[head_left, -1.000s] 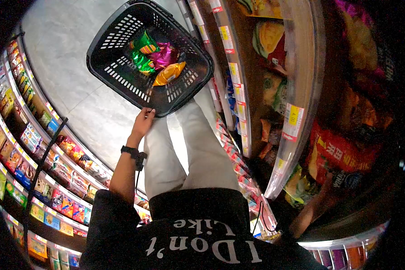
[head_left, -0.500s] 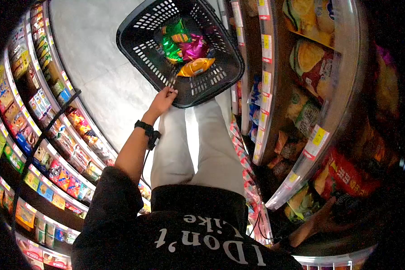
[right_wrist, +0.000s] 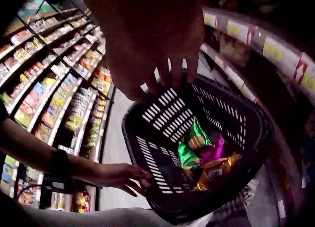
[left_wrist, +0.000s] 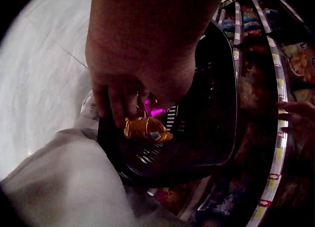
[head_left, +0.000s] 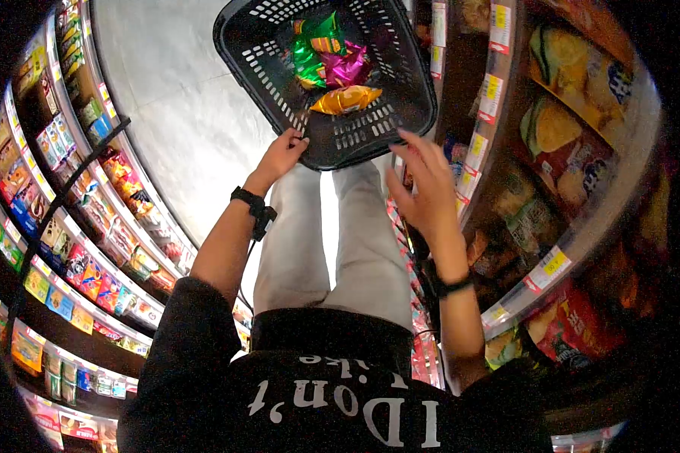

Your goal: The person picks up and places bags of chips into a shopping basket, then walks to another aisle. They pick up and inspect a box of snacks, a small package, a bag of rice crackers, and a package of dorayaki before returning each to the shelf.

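A black plastic shopping basket [head_left: 332, 161] with slotted walls is in front of the legs. My left hand [head_left: 283, 153] grips its near left rim; in the right wrist view the left hand [right_wrist: 123, 177] has its fingers over that edge. My right hand [head_left: 428, 183] is beside the near right rim, fingers spread and nothing in them. Inside the basket lie shiny snack bags: green ones [head_left: 307, 65], a magenta one [head_left: 347, 68] and an orange one [head_left: 347, 100]. The left wrist view shows the orange bag [left_wrist: 147, 129] just past the left fingers.
Close on the right stands a shelf of large snack bags, its clear edge carrying price tags [head_left: 548, 269]. Across the pale floor [head_left: 170, 113], shelves of small colourful packets [head_left: 91, 268] curve along the left. A dark cable [head_left: 72, 181] crosses the left side of the view.
My right hand has come away from the dark shelf at lower right and over to the basket, bringing nothing with it. The left hand keeps its grip; the basket sits further right in view.
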Available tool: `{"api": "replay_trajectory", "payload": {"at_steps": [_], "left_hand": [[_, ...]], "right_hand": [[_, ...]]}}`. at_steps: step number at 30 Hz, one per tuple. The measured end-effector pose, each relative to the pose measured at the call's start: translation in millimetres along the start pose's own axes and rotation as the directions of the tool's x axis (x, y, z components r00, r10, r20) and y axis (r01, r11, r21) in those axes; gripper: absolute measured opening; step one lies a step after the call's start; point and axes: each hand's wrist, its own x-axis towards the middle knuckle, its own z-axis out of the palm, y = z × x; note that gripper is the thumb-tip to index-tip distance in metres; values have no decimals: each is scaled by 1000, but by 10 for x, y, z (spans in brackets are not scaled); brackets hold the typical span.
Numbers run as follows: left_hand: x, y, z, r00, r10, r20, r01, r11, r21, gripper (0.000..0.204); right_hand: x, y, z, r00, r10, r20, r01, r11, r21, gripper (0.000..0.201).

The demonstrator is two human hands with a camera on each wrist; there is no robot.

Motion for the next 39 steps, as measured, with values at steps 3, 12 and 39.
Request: {"api": "replay_trajectory", "payload": {"at_steps": [3,12,39], "left_hand": [[-16,17,-23,999,-43,4,43,996,-83,42],[-15,-58,-93,999,49,-3,-49,990,-133,27],[189,503,-80,767,-342,543,642,418,-643,91]], "right_hand": [[327,503,835,985,20,171,-11,999,-51,39],[750,1038,2373,775,358,520,-332,932,-147,52],[128,7,1511,909,408,89,-408,821,400,44]]}}
